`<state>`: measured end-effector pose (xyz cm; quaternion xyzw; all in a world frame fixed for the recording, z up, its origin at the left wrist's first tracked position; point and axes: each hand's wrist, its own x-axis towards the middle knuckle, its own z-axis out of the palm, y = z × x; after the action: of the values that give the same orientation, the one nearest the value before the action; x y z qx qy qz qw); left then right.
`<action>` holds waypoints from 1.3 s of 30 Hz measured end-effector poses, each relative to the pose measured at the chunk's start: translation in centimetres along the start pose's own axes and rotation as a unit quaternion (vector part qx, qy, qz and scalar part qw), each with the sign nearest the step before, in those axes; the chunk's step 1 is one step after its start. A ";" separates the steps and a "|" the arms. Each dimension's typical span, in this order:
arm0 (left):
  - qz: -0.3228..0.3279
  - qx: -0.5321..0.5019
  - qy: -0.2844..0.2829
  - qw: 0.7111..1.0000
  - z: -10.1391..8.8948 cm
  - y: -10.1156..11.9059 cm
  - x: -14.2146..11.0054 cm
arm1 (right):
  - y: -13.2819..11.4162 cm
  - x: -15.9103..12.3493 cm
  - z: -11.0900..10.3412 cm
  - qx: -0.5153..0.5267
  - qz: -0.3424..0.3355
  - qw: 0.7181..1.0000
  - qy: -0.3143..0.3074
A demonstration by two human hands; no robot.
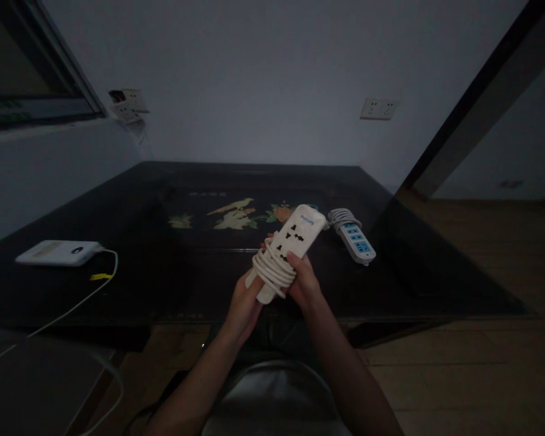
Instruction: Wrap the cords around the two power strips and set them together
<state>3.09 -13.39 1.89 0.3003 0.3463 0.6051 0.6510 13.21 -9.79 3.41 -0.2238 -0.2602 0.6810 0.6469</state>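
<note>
**White power strip (305,225) held over black table (200,284)**

The strip is gripped from both sides near the table's front edge, socket face up, with its PHILIPS-lettered end directed away and to the right. A white cord (272,269) is wound in several turns around its nearer part. The left hand (244,306) is partly closed about the lower left side, by the coil; its fingers are mostly hidden behind the strip. The right hand (305,280) is likewise partly closed, on the right side, its thumb laid on the strip's face next to a socket; how its other fingers are placed cannot be told.

To the right, a second power strip (357,243) with blue socket panels is seen lying on the table, a grey cord (344,216) bundled at its far end. At far left, a white device (61,253) is laid flat, a thin cable (116,263) attached at its right end. A yellow tag (100,277) is noted beside the cable. A bird-and-flower design (234,218) is displayed on the tabletop.
</note>
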 end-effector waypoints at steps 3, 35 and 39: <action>0.003 0.024 -0.008 1.000 -0.1 0.2 0.2 | -0.5 0.5 -0.1 0.012 0.000 1.000 -0.009; 0.163 0.490 -0.075 0.853 -0.2 2.9 0.7 | -2.1 0.4 -0.4 -0.007 -0.083 0.991 0.109; 0.167 0.490 -0.067 0.853 0.3 2.9 0.8 | -1.9 0.1 -0.2 -0.010 -0.082 0.991 0.101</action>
<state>1.63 -12.38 4.33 0.6739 0.4980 0.4349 0.3297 14.79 -9.62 4.44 -0.2758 -0.2184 0.5968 0.7211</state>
